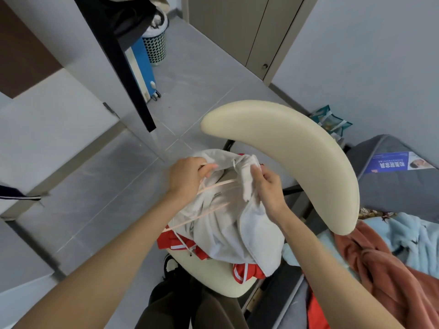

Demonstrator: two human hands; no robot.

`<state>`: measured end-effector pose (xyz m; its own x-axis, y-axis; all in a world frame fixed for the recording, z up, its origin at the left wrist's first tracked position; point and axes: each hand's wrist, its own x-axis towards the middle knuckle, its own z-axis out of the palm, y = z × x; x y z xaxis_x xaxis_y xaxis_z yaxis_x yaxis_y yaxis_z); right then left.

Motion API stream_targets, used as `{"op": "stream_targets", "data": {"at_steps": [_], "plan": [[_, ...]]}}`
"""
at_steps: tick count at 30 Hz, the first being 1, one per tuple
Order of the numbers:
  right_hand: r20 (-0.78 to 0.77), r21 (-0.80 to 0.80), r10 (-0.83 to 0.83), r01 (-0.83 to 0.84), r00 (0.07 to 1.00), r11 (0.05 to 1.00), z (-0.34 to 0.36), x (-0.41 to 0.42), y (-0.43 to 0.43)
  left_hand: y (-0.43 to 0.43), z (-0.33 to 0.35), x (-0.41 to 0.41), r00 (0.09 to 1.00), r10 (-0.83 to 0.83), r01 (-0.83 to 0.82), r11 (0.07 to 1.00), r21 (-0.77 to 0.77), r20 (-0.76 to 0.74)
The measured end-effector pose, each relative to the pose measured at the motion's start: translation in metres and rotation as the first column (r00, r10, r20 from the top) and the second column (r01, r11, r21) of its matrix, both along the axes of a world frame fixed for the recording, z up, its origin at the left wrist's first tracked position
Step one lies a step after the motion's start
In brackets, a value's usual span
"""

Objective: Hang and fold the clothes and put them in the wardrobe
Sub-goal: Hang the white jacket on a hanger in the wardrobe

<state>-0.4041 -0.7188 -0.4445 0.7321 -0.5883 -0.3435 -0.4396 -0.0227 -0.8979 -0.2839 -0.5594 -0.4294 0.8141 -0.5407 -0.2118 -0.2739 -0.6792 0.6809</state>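
Garment (pixel 225 229) in both hands (pixel 185 176) (pixel 268 188) (w/ hanger (pixel 215 184))

Only one item carries text: a blue label (pixel 399 162) on the grey mattress (pixel 392 191) at right. It has a row of large white Chinese characters, upside down from this view, which I can't read reliably. The smaller line beside them is too small to read. No other text, brands or numbers are legible.

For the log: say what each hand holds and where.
The left hand grips the garment by its top edge, with the hanger; the right hand pinches that edge.
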Motion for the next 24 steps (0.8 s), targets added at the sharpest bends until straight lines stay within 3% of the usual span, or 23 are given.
{"op": "stream_targets", "data": {"at_steps": [2, 5, 6, 8, 10, 11, 16, 19, 22, 24], "plan": [[-0.104, 0.115, -0.016, 0.028, 0.994, 0.993, -0.009, -0.009, 0.009, -0.002, -0.004, -0.003, 0.999, 0.014, -0.015, 1.0, -0.017, -0.053], [-0.355, 0.275, 0.189, -0.091, 0.916, 0.957, -0.02, -0.025, 0.012, 0.004, -0.01, -0.004, 0.988, 0.021, -0.034, 0.996, -0.086, -0.15], [-0.384, 0.24, 0.231, -0.145, 0.894, 0.96, -0.024, -0.03, 0.01, 0.007, -0.012, -0.003, 0.987, 0.017, -0.034, 0.994, -0.102, -0.162], [-0.364, -0.116, 0.199, -0.257, 0.91, 0.96, -0.029, -0.035, 0.005, 0.012, -0.014, -0.001, 0.987, -0.03, 0.01, 0.992, -0.125, -0.16], [-0.299, -0.444, 0.177, -0.301, 0.938, 0.844, -0.03, -0.031, 0.002, 0.015, -0.014, 0.002, 0.985, -0.1, 0.078, 0.985, -0.152, -0.139], [-0.29, -0.497, 0.206, -0.331, 0.934, 0.802, -0.031, -0.026, 0.0, 0.016, -0.013, 0.004, 0.984, -0.122, 0.101, 0.982, -0.162, -0.127], [-0.563, -0.42, 0.416, -0.681, 0.714, 0.6, -0.035, 0.008, -0.013, 0.024, -0.012, 0.007, 0.989, -0.135, 0.124, 0.98, -0.153, -0.066], [-0.44, -0.507, 0.527, -0.685, 0.728, 0.523, -0.024, 0.008, 0.003, 0.034, -0.009, 0.007, 0.992, -0.109, 0.097, 0.981, -0.17, -0.063], [-0.408, -0.615, 0.548, -0.664, 0.73, 0.426, -0.016, -0.003, 0.033, 0.046, -0.007, 0.007, 0.99, -0.08, 0.053, 0.975, -0.217, -0.119], [-0.396, -0.624, 0.56, -0.661, 0.728, 0.417, -0.012, -0.01, 0.053, 0.05, -0.005, 0.006, 0.985, -0.088, 0.054, 0.974, -0.219, -0.148]]}}
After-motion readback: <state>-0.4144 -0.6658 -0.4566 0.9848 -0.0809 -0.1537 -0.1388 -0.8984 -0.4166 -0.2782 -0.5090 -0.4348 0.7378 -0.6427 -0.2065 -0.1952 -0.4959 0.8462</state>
